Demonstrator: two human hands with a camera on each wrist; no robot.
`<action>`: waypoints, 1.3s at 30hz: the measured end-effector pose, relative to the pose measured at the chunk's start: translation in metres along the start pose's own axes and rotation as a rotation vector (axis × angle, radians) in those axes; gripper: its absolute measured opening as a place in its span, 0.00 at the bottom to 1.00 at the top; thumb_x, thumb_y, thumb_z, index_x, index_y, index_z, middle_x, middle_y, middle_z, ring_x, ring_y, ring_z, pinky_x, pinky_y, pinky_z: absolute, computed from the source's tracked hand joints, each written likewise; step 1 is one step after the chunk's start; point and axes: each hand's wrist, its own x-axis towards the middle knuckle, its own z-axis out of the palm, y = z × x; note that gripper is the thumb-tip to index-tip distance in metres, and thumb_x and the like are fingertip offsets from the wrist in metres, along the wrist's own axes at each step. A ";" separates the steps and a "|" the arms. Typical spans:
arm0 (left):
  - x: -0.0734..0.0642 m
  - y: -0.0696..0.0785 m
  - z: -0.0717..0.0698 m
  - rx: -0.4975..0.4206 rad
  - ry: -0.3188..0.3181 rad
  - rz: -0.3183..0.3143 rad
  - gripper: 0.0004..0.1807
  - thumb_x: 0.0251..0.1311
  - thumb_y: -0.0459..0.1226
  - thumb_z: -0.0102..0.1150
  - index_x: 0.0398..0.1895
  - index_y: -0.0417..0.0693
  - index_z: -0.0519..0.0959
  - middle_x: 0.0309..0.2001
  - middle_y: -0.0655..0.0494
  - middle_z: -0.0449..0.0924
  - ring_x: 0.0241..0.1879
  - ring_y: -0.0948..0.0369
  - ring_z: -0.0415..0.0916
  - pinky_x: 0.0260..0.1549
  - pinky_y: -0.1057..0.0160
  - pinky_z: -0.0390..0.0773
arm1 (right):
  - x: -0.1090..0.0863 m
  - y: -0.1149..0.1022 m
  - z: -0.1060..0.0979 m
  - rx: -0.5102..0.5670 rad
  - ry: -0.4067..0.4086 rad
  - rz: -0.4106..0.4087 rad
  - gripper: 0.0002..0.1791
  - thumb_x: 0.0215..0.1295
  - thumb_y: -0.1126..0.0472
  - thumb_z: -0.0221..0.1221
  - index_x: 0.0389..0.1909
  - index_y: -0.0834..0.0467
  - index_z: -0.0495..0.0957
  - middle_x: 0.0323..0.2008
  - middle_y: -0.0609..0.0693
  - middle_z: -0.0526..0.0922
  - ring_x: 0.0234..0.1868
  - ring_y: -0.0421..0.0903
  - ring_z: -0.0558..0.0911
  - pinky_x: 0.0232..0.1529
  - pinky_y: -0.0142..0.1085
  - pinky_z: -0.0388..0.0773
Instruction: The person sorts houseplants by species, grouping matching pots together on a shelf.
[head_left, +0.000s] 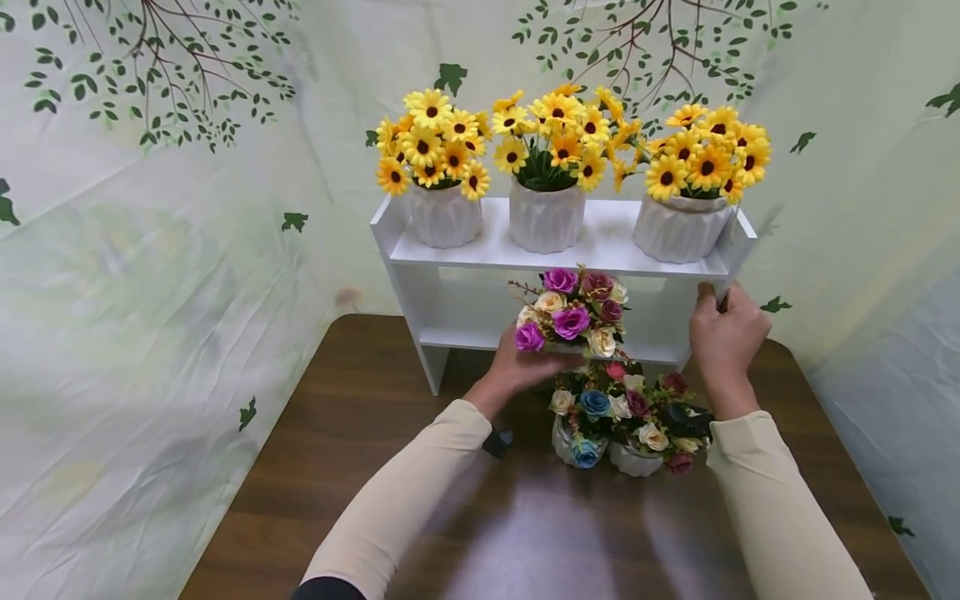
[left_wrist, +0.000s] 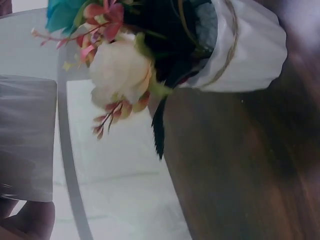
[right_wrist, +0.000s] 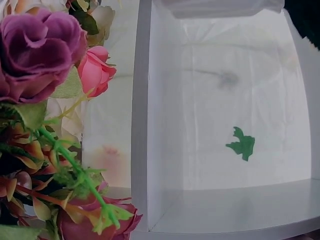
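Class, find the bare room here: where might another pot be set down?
Free: the table left of the left sleeve; table between that and the right sleeve, in front of two flowerpots; the lower shelf's left end, between side panel and held roses. Crowded: around those flowerpots; top shelf, with only narrow gaps between three sunflower pots.

The left wrist view crops the held pot (left_wrist: pixel 27 140).

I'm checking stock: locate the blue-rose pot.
The blue-rose pot stands on the brown table in the head view, right of centre, in front of the white shelf, just left of another rose pot.
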 end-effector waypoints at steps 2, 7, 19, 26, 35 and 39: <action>0.002 0.002 0.006 0.005 -0.013 -0.006 0.49 0.42 0.49 0.79 0.70 0.53 0.66 0.64 0.54 0.76 0.63 0.56 0.75 0.62 0.56 0.76 | 0.000 0.000 -0.002 0.000 0.001 0.008 0.19 0.65 0.64 0.58 0.14 0.64 0.70 0.17 0.62 0.77 0.18 0.25 0.56 0.23 0.26 0.52; 0.011 0.007 0.016 -0.028 -0.056 0.030 0.50 0.47 0.48 0.76 0.73 0.53 0.61 0.68 0.54 0.72 0.67 0.56 0.71 0.65 0.58 0.73 | 0.002 0.001 -0.004 -0.025 -0.003 0.017 0.19 0.65 0.63 0.58 0.15 0.64 0.70 0.17 0.62 0.77 0.18 0.25 0.55 0.22 0.26 0.52; 0.035 0.013 0.027 -0.124 -0.077 0.078 0.49 0.50 0.47 0.74 0.73 0.49 0.59 0.69 0.51 0.70 0.69 0.56 0.69 0.67 0.64 0.70 | 0.004 0.002 -0.002 0.003 0.016 0.009 0.17 0.66 0.64 0.57 0.17 0.66 0.74 0.20 0.64 0.81 0.18 0.23 0.57 0.23 0.22 0.51; 0.043 0.020 0.041 -0.158 -0.077 0.003 0.50 0.50 0.48 0.74 0.75 0.49 0.58 0.70 0.51 0.69 0.69 0.55 0.69 0.65 0.62 0.72 | 0.001 0.006 -0.001 0.003 0.023 0.004 0.16 0.64 0.64 0.58 0.17 0.66 0.75 0.20 0.65 0.82 0.19 0.23 0.57 0.24 0.22 0.51; 0.049 0.025 0.053 -0.153 -0.038 -0.121 0.49 0.49 0.52 0.74 0.72 0.46 0.62 0.69 0.46 0.70 0.68 0.52 0.71 0.65 0.58 0.73 | 0.001 0.002 0.000 0.000 0.004 -0.005 0.16 0.64 0.63 0.58 0.18 0.67 0.75 0.23 0.65 0.85 0.20 0.22 0.57 0.25 0.28 0.54; 0.052 0.024 0.057 -0.166 -0.001 -0.142 0.47 0.48 0.53 0.74 0.70 0.47 0.64 0.67 0.46 0.72 0.65 0.52 0.73 0.63 0.58 0.75 | 0.000 0.001 0.000 0.006 -0.002 -0.004 0.15 0.64 0.64 0.58 0.20 0.68 0.76 0.26 0.65 0.86 0.21 0.20 0.58 0.25 0.27 0.55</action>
